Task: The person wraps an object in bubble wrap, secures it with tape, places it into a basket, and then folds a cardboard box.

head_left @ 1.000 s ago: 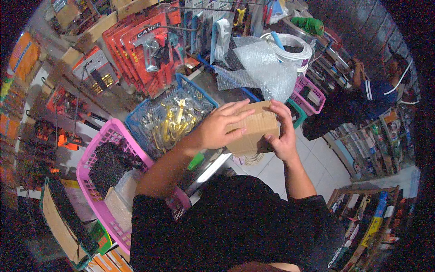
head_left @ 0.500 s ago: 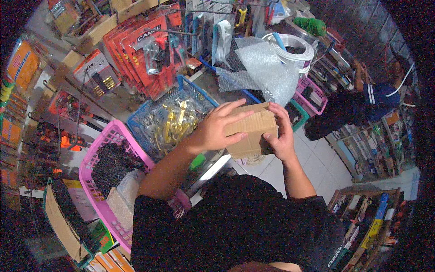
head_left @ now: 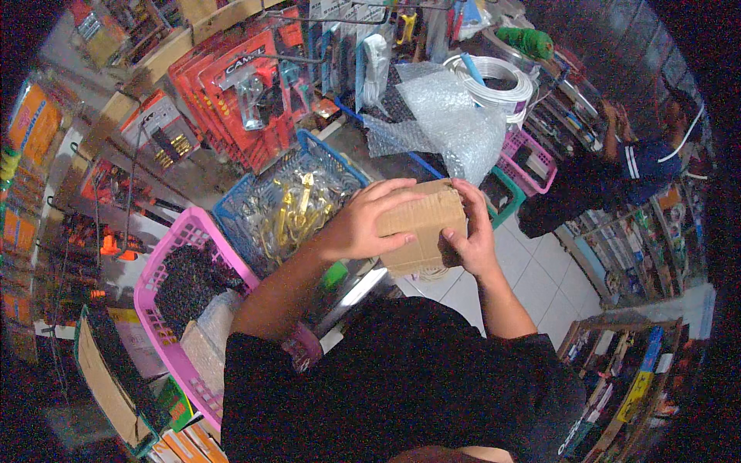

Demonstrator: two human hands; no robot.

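Note:
Between my hands is a small brown cardboard box (head_left: 424, 228), or a folded piece of cardboard, held up in front of my chest. My left hand (head_left: 369, 222) grips its left side, with fingers stretched over the top face and the thumb lying across the front. My right hand (head_left: 480, 231) clasps the right side, fingertips at the upper corner and thumb pressed on the face. Beyond my left hand a blue basket (head_left: 231, 216) holds gold and silver metal hardware in clear bags. What lies under the cardboard is mostly hidden.
A pink basket (head_left: 147, 289) with dark small parts stands at the left. Bubble wrap (head_left: 448, 116) and a white cable coil (head_left: 494, 85) lie ahead. Red blister packs (head_left: 231, 100) hang on hooks. Another person (head_left: 648, 162) is at the far right, near shelves.
The cardboard and both hands have shifted slightly left and tilted a little, showing more of the face. Both hands keep their hold.

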